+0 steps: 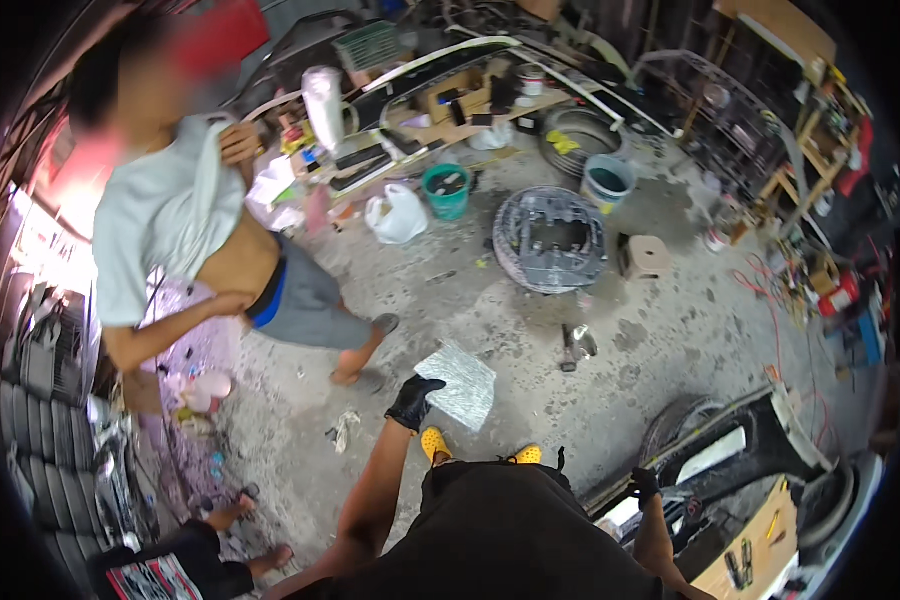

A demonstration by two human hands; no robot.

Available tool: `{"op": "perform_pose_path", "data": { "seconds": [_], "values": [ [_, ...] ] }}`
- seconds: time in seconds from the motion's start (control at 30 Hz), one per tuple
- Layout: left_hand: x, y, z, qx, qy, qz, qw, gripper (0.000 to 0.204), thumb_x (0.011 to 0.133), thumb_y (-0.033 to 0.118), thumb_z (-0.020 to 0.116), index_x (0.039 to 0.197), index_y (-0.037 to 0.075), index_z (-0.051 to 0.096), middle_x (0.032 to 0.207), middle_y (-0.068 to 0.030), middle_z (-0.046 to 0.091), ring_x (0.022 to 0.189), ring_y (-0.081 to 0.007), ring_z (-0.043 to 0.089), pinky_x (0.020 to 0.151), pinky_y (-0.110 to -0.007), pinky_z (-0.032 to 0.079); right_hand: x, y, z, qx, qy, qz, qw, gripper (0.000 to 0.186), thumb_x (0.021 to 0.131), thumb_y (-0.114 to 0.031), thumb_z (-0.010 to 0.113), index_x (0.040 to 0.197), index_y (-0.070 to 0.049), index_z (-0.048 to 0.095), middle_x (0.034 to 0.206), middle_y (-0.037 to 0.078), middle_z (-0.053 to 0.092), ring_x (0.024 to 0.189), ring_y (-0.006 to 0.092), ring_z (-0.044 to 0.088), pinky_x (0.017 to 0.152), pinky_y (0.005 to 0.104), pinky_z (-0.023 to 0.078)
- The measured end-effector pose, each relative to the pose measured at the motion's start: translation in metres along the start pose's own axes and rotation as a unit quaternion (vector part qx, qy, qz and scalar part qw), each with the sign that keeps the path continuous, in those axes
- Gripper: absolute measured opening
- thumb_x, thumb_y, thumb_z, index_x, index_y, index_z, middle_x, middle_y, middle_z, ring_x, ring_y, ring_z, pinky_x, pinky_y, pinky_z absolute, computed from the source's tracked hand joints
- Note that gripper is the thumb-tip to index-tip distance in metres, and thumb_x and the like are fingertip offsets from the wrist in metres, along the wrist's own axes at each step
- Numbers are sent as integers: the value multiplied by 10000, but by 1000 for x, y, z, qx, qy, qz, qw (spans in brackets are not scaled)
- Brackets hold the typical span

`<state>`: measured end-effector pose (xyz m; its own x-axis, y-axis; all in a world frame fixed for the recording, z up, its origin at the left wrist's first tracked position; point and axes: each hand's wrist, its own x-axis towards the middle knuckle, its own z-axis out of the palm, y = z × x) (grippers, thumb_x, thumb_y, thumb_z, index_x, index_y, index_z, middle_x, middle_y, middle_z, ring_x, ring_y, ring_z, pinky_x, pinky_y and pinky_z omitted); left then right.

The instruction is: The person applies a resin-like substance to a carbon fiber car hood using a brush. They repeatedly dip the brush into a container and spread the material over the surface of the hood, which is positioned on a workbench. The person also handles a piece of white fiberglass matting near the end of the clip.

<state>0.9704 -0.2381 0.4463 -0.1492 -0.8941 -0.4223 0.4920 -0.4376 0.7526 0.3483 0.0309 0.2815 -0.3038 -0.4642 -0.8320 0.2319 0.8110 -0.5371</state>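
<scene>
Concrete floor (670,340) spreads grey and stained under everything. One dark bumper (730,450) lies at the lower right, curved and long, with a pale patch on it. One round grey part (550,240) sits on the floor further off, with one small stool (645,257) just beside it. Two buckets stand beyond: one green (447,190), one blue-grey (607,182). One white bag (395,215) slumps near the green bucket.

One person in a pale shirt (160,230) stands to the left, shirt pulled up at the front. Another person's legs (235,535) show at the bottom left.

One silvery sheet (462,385) lies flat on the floor, just ahead of two yellow shoes (433,441). Both hands wear black gloves. The left hand (412,402) hangs over the near left corner of the sheet, fingers curled down loosely toward its edge; I cannot tell whether they pinch it or only touch it. The right hand (645,487) rests on the near edge of the bumper, fingers closed around that edge. One small metal tool (573,345) lies on the floor between the sheet and the round part, apart from both hands.
</scene>
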Motion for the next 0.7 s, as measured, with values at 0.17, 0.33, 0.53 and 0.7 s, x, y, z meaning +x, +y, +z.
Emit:
{"op": "perform_pose_path", "data": {
  "seconds": [0.17, 0.33, 0.53, 0.7],
  "values": [
    [-49, -6, -25, 39, 61, -8, 997, 287, 812, 100, 680, 1073, -18, 662, 1030, -77, 681, 908, -187, 641, 811, -323, 509, 26, -70, 43, -85, -77, -55, 992, 412, 905, -401, 524, 1270, -216, 573, 1210, 30, 622, 894, 262, 606, 716, 442, 482],
    [-103, 6, -66, -74, 119, 9, 990, 350, 803, 38, 687, 1146, 7, 626, 1045, -93, 677, 900, -216, 661, 777, -336, 542, 20, -89, 124, -177, -142, -51, 972, 394, 950, -372, 442, 1288, -212, 563, 1282, 6, 603, 955, 270, 620, 747, 455, 499],
    [-155, 1, -183, -91, 182, 41, 978, 365, 784, 48, 709, 1140, 36, 629, 1023, -66, 678, 871, -184, 647, 742, -296, 514, -3, -53, 217, -255, -176, 75, 948, 370, 925, -370, 543, 1257, -214, 592, 1255, 45, 595, 922, 285, 629, 730, 492, 518],
    [-191, 26, -265, -96, 223, 112, 964, 350, 783, 37, 701, 1127, 29, 635, 1033, -59, 677, 890, -170, 635, 749, -299, 500, -20, -33, 295, -382, -257, 43, 887, 419, 891, -434, 605, 1242, -206, 602, 1234, 42, 594, 879, 266, 615, 739, 478, 516]
  ]
}}
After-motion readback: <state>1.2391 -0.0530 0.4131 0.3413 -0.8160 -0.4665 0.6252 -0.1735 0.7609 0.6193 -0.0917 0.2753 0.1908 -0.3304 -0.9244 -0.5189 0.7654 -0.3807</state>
